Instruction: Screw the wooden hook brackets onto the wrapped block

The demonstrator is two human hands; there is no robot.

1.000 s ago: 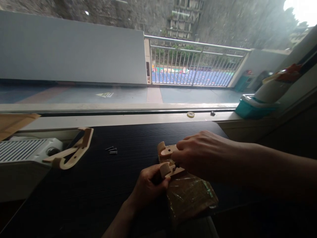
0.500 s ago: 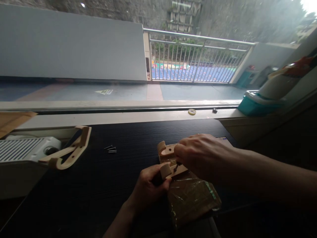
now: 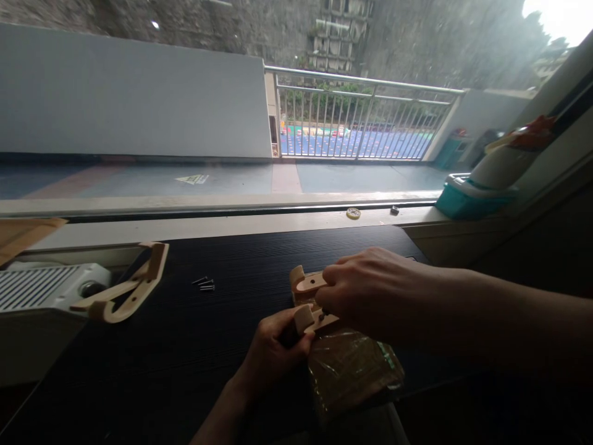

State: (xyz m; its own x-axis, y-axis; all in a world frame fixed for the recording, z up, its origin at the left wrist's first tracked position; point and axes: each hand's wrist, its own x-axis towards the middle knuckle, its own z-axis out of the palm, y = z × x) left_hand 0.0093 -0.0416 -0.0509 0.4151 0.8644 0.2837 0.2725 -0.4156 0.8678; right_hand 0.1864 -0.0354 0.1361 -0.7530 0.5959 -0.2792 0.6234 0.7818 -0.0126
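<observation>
My left hand (image 3: 273,343) grips the curled end of a light wooden hook piece (image 3: 303,318) between thumb and fingers. Over that piece my right hand (image 3: 361,284) is closed, with a short dark shaft (image 3: 322,316) at the piece's hole; whether it is a screw or a tool tip I cannot tell. Just beyond lies another wooden hook piece (image 3: 311,282) with a hole, partly under my right hand. Both pieces rest on a brown package wrapped in clear tape (image 3: 354,368).
Several loose screws (image 3: 204,284) lie on the black table (image 3: 222,253). At its left edge stands a wooden hooked frame (image 3: 136,293) beside a white slatted appliance (image 3: 55,284). The windowsill holds a yellow tape roll (image 3: 353,213), a small metal object (image 3: 394,210) and a teal container (image 3: 467,201).
The view has shifted slightly. My right hand sits lower and closer over the nearer hook piece, so less of the dark shaft shows. The left hand keeps its grip.
</observation>
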